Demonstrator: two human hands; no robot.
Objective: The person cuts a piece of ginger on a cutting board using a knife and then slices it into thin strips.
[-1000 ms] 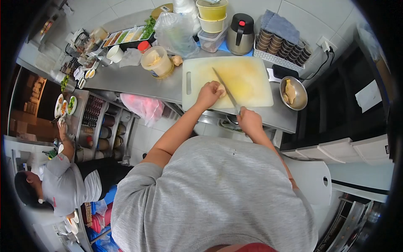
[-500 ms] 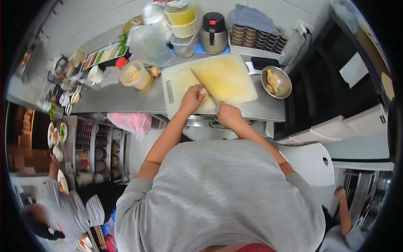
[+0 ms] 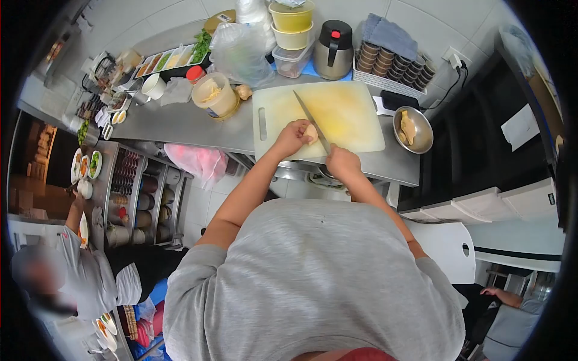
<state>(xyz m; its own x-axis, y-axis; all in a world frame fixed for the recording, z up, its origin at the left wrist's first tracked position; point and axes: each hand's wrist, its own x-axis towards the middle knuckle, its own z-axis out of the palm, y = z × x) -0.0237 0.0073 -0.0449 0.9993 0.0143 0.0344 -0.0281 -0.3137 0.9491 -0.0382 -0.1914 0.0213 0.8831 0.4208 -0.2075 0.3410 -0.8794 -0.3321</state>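
Note:
My right hand (image 3: 344,162) is wrapped round the handle of a long kitchen knife (image 3: 308,114), whose blade points away and to the left over the white cutting board (image 3: 280,107). My left hand (image 3: 291,140) is closed on a pale piece of food (image 3: 312,133) just left of the blade, fingertips curled at its edge. The board has wide yellow stains. Right of it, a steel bowl (image 3: 427,138) holds pale yellow pieces of food (image 3: 408,127).
On the steel counter (image 3: 205,129), a plastic tub (image 3: 202,98), a filled plastic bag (image 3: 241,57), stacked containers (image 3: 292,40) and a thermal jug (image 3: 333,51) stand behind the board. Co-workers are at the left, where one person's arm (image 3: 76,212) reaches to dishes, and lower right.
The view has shifted, so the counter appears farther right. Both hands keep their holds, and more of the pale piece shows beside the blade. The lower-right person's arm has changed position.

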